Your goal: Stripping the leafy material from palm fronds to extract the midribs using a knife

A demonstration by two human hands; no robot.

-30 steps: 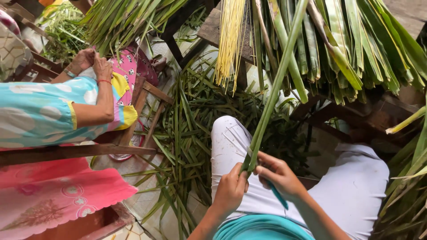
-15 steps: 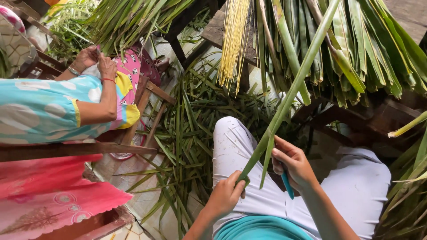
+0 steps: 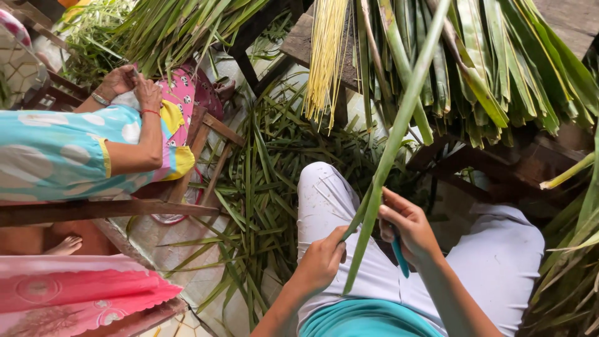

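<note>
My left hand [image 3: 323, 261] pinches the lower end of a long green palm leaf [image 3: 399, 125] that slants up to the top of the view. My right hand [image 3: 409, 228] grips a small knife with a teal handle [image 3: 399, 256] and presses against the same leaf a little higher. A loose strip of the leaf [image 3: 360, 249] hangs down between my hands, over my white-trousered lap [image 3: 499, 262].
Bundles of green leaves [image 3: 499, 56] and pale yellow ribs [image 3: 324, 56] lie on a wooden bench ahead. Leaf scraps [image 3: 262, 181] cover the floor. At left a person in a turquoise dotted top [image 3: 56, 156] works with both hands [image 3: 131, 84] on a wooden chair [image 3: 206, 137].
The leaf has swung back towards upright. A split strip now hangs lower past my left hand. Pink cloth at lower left has shifted, baring a foot.
</note>
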